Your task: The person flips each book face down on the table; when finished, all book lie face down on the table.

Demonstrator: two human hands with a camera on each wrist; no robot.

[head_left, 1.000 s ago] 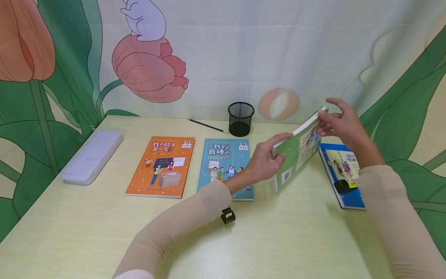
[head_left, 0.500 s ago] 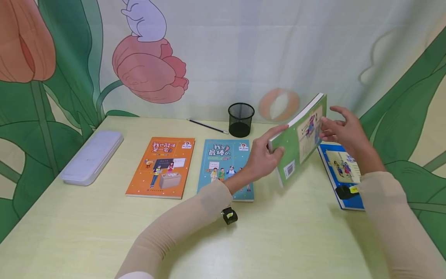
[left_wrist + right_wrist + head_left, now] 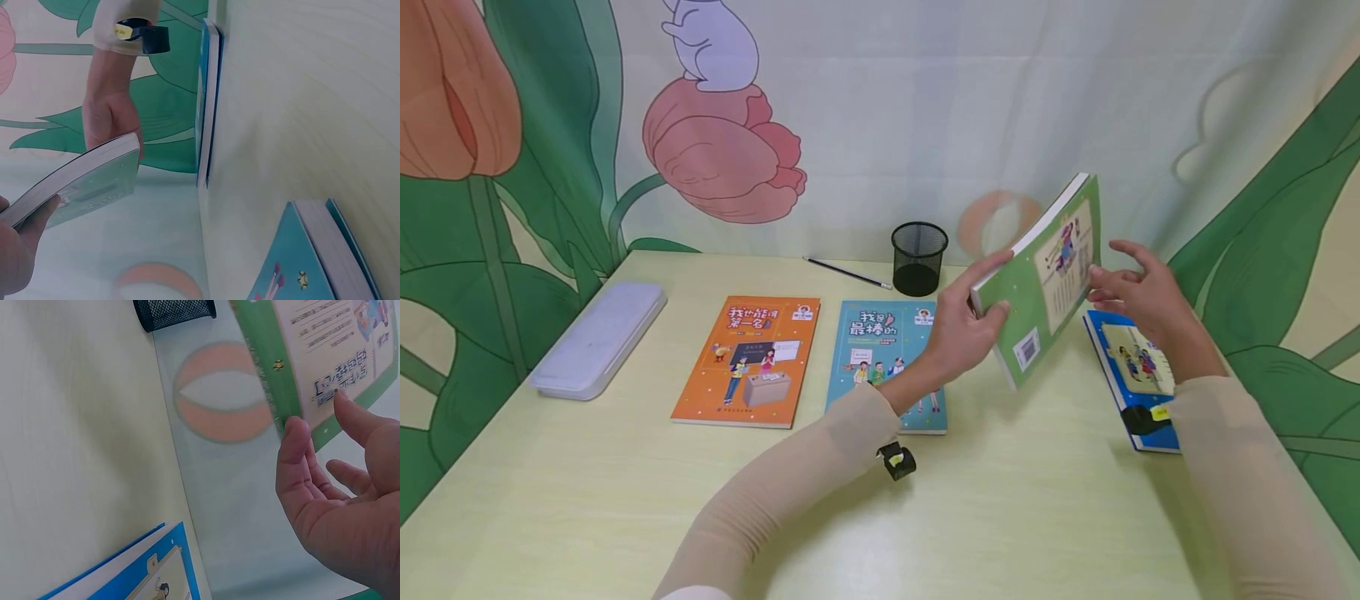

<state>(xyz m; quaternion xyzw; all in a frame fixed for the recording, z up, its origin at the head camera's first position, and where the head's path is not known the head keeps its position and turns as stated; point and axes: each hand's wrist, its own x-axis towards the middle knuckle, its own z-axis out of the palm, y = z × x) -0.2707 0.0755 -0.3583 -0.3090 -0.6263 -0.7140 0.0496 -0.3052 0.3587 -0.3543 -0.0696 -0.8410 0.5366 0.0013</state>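
Observation:
My left hand (image 3: 966, 329) grips a green book (image 3: 1052, 271) by its left end, thumb on the cover with the barcode and fingers behind. The book is held up and tilted above the table, its white page edge on top. My right hand (image 3: 1142, 292) is at the book's right edge, fingers loosely bent and fingertips at the cover. In the right wrist view, the same hand (image 3: 350, 506) reaches the printed cover (image 3: 325, 356) with its fingertips. A blue book (image 3: 1123, 367) lies under my right wrist, partly hidden by the sleeve.
On the pale table (image 3: 1000, 508) lie an orange book (image 3: 745, 358) and a teal book (image 3: 880, 321), which my left arm partly covers. A white pencil case (image 3: 598, 337) is at the left. Behind are a pencil (image 3: 846, 272) and a black mesh pen holder (image 3: 919, 258) before a printed curtain.
The green book's right end has swung upward, and more of its barcode cover faces me. My left hand has shifted slightly left and up. The right hand's fingers have gone from the top corner to lower on the edge.

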